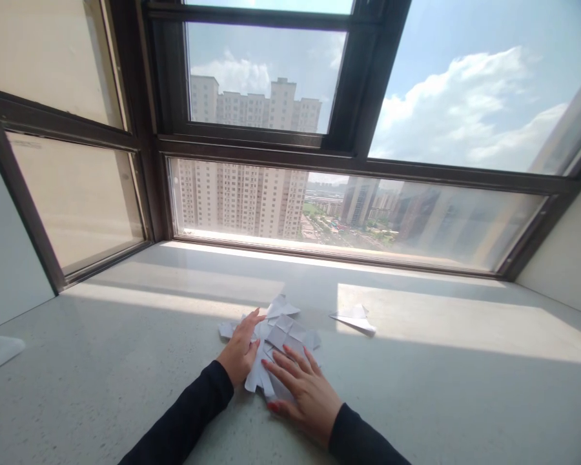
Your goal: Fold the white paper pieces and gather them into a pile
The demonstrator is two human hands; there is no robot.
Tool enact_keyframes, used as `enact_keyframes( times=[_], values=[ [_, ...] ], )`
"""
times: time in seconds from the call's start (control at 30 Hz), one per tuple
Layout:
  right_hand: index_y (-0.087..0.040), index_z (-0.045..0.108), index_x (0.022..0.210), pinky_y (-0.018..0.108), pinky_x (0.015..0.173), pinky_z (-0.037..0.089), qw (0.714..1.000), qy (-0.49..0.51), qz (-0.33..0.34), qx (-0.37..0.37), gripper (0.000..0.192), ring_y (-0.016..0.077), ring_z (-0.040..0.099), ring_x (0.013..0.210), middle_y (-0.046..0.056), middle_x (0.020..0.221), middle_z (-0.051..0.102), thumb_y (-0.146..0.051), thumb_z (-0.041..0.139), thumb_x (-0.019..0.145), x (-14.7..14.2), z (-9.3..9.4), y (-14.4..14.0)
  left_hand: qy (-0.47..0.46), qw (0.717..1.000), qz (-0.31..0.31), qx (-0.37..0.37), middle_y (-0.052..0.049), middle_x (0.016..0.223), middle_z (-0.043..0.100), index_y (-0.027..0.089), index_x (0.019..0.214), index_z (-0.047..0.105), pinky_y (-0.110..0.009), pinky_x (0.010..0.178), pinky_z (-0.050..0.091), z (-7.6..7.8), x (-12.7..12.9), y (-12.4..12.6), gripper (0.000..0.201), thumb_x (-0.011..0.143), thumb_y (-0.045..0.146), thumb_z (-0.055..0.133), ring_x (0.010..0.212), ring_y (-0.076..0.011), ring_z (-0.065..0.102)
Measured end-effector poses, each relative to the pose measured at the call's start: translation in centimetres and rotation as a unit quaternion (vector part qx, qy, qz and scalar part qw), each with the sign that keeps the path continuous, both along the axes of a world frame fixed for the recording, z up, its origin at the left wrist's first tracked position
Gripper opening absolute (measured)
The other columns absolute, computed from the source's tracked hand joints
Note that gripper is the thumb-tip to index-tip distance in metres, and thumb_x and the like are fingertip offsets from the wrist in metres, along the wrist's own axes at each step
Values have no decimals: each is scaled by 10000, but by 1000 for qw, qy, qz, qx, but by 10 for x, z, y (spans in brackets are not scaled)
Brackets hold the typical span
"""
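Left hand [241, 350], right hand [310, 392] on papers [288, 332]!
Long strip [254, 374] runs toward the window [358, 216]; right fingers splayed loose, left curved (grip unclear).

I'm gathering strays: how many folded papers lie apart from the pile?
1: a pointed folded paper, on the windowsill to the right of the paper pile. The right hand could be hiding another.

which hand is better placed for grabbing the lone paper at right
Likely the right hand, nearer the lone paper; the left hand is at the left side of the paper pile.
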State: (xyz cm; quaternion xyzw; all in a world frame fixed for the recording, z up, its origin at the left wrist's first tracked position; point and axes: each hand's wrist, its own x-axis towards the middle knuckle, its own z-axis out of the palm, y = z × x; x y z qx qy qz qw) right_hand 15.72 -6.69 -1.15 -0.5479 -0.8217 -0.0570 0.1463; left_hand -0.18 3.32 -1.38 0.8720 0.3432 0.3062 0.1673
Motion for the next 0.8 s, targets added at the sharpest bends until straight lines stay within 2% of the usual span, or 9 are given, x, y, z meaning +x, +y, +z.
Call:
enact_keyframes(
  times=[0.13,0.23,0.3,0.37,0.47,0.57,0.63,0.7,0.8],
  values=[
    [-339,444,1105,454,937,151,996,11,-90,-7,421,217,345,1107,-10,1123,511,-526,305,755,13,0,6,150,986,73,-7,-56,1294,292,220,1159,389,-535,937,124,1,-9,1,465,716,358,402,1191,-281,179],
    [-298,504,1042,415,925,213,985,24,-163,49,407,196,381,1082,12,1113,515,-492,256,783,46,4,15,209,976,68,-12,-41,1298,288,264,1173,367,-564,920,86,3,-9,-4,488,734,471,326,1189,-274,190],
    [-242,451,1111,414,923,223,965,29,-242,97,461,208,346,1113,50,1171,460,-490,241,783,78,3,21,225,974,37,-7,-33,1311,261,287,1190,335,-577,911,63,5,-7,-9,527,725,533,287,1195,-276,172],
    [-193,324,1208,450,924,208,936,25,-334,104,549,229,252,1170,69,1250,364,-510,237,768,111,-3,25,237,972,-3,-4,-30,1325,224,311,1206,298,-602,891,37,7,-4,-14,600,684,606,280,1199,-298,141],
    [-206,217,1253,477,902,231,912,32,-409,18,550,224,188,1198,48,1296,289,-489,180,783,147,-15,27,247,968,-44,-2,-42,1342,162,323,1239,211,-638,855,7,7,-2,-19,757,586,690,326,1197,-343,87],
    [-225,206,1251,499,902,214,910,39,-409,-56,520,205,192,1199,31,1294,294,-467,146,795,157,-22,27,254,965,-60,-6,-46,1349,130,322,1251,163,-646,844,3,5,-1,-20,854,522,716,370,1194,-362,57],
    [-219,225,1243,514,906,192,915,42,-392,-88,503,196,236,1183,36,1275,329,-450,141,804,149,-21,25,245,968,-50,-6,-32,1347,141,325,1246,183,-634,858,14,4,1,-19,797,561,697,354,1199,-344,62],
    [-226,254,1231,537,905,159,926,42,-364,-95,493,202,297,1153,45,1241,383,-453,148,806,130,-15,23,215,977,-6,-3,-12,1339,178,327,1232,226,-610,881,36,3,2,-17,643,667,629,287,1207,-304,89],
    [-243,305,1206,550,913,102,958,36,-282,-48,493,210,420,1059,54,1116,516,-489,173,800,88,-4,16,164,982,91,10,-6,1312,257,304,1205,299,-549,922,74,2,2,-14,456,782,456,230,1203,-243,159]
  ],
)
